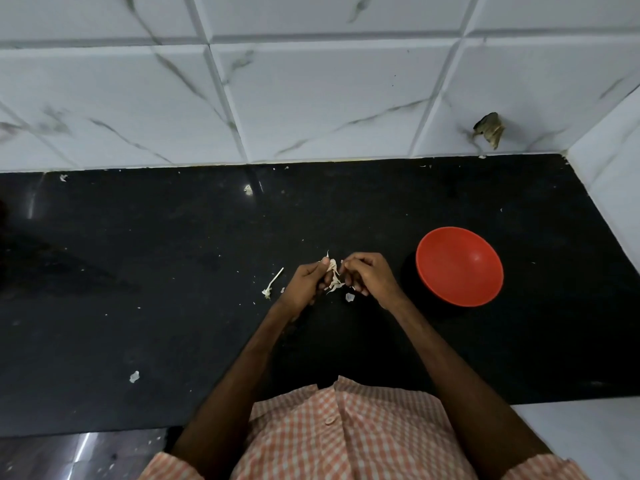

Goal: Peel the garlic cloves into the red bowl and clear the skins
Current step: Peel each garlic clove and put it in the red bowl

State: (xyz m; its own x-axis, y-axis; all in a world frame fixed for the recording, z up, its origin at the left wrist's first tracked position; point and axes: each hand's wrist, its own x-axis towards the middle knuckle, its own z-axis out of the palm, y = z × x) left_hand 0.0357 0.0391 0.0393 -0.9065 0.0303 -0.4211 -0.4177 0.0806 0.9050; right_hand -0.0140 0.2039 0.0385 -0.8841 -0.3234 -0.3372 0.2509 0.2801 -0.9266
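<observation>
The red bowl (460, 268), round, smooth and faintly glossy, sits on the polished black stone counter (173, 271). Just left of the bowl, the left hand (304, 285) and right hand (367, 275) meet, fingers curled, each pinching the same garlic clove (333, 275). Its dry, papery white skin hangs in curled shreds between them. Farther left of the bowl, beyond the hands, lies a thin pale stalk (273, 284). A small translucent skin flake (349, 297) lies close under the hands. Behind the bowl rises a wall of white, grey-veined bevelled tiles (311, 98).
</observation>
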